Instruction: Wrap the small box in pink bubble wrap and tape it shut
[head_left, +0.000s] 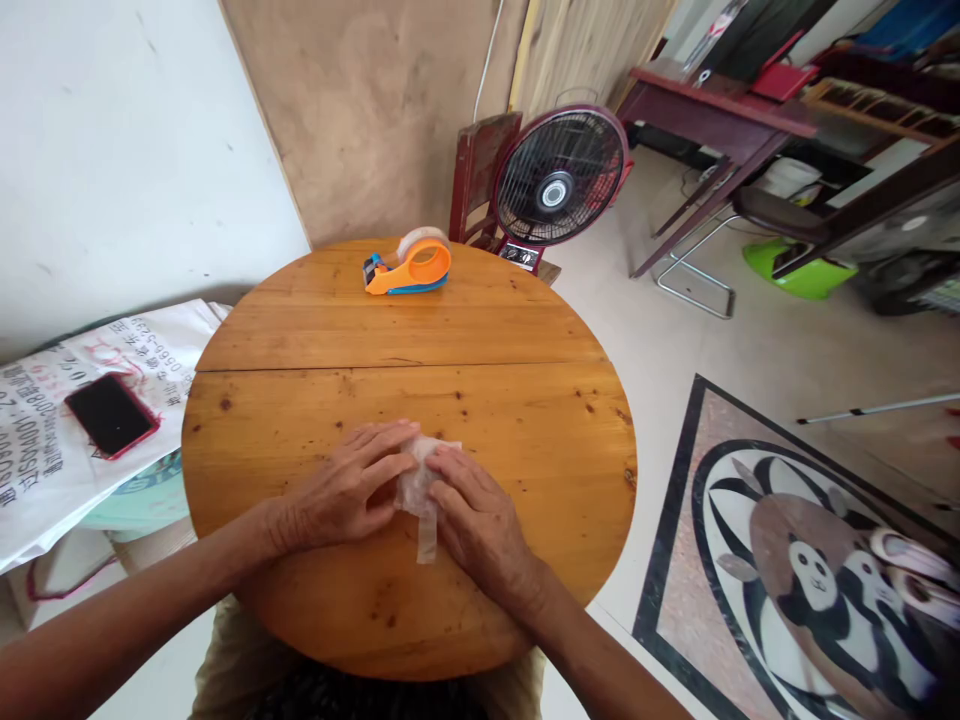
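Note:
A small bundle of clear bubble wrap [415,487] lies near the front of the round wooden table, between my two hands. A strip of clear tape [427,540] hangs off its near side, its end lying toward me. My left hand [358,478] holds the bundle from the left, fingertips on its upper left edge. From the right, my right hand [472,510] grips it with bent fingers over its top and right side. What is inside the wrap cannot be made out. An orange and blue tape dispenser [418,265] stands at the table's far edge.
The round wooden table [525,420] has a seam across it. Left of it, a phone [112,415] lies on a white woven sack [161,350]. Behind stand a fan [559,185] and a wooden chair [480,170]. A desk [720,120] stands at the back right.

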